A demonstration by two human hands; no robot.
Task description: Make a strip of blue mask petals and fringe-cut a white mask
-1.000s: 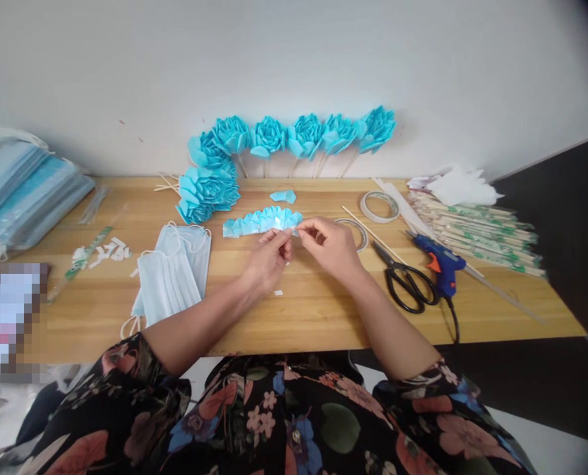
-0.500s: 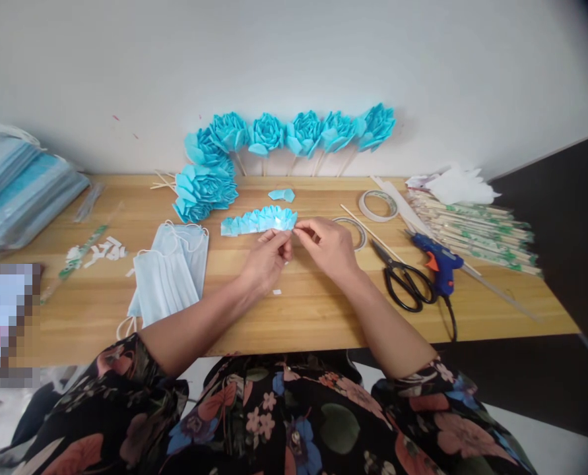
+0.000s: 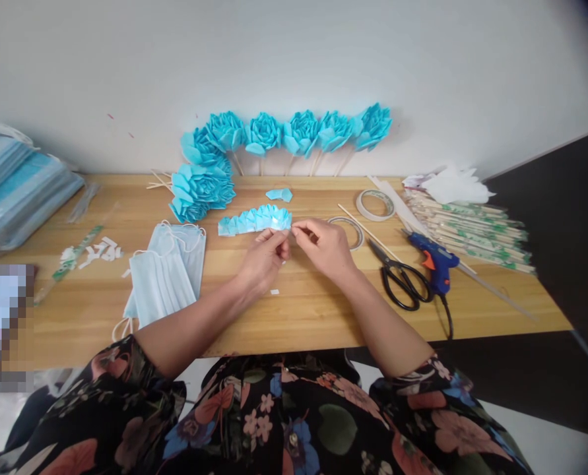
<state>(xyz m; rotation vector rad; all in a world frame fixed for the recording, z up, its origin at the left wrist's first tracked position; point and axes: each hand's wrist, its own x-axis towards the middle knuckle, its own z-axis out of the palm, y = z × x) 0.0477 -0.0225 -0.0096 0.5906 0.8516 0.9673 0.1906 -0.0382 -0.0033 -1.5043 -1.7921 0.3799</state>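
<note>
A strip of overlapping light-blue petals point(image 3: 254, 220) lies on the wooden table point(image 3: 303, 310) just beyond my hands. My left hand point(image 3: 266, 258) has its fingers pinched together at the strip's right end. My right hand point(image 3: 326, 247) is pinched too, thumb and forefinger meeting the left fingertips at that same end. What sits between the fingertips is too small to make out. A tiny white scrap point(image 3: 274, 291) rests on the table under my left hand.
Blue paper flowers point(image 3: 294, 132) on sticks lean against the wall. Face masks point(image 3: 167, 270) lie at left, a mask stack point(image 3: 19, 191) far left. Tape rolls point(image 3: 377, 204), scissors point(image 3: 397, 280), a blue glue gun point(image 3: 435, 260) and wrapped chopsticks point(image 3: 476, 227) lie at right.
Only the view has drifted slightly; both hands stay pinched at the right end of the petal strip.
</note>
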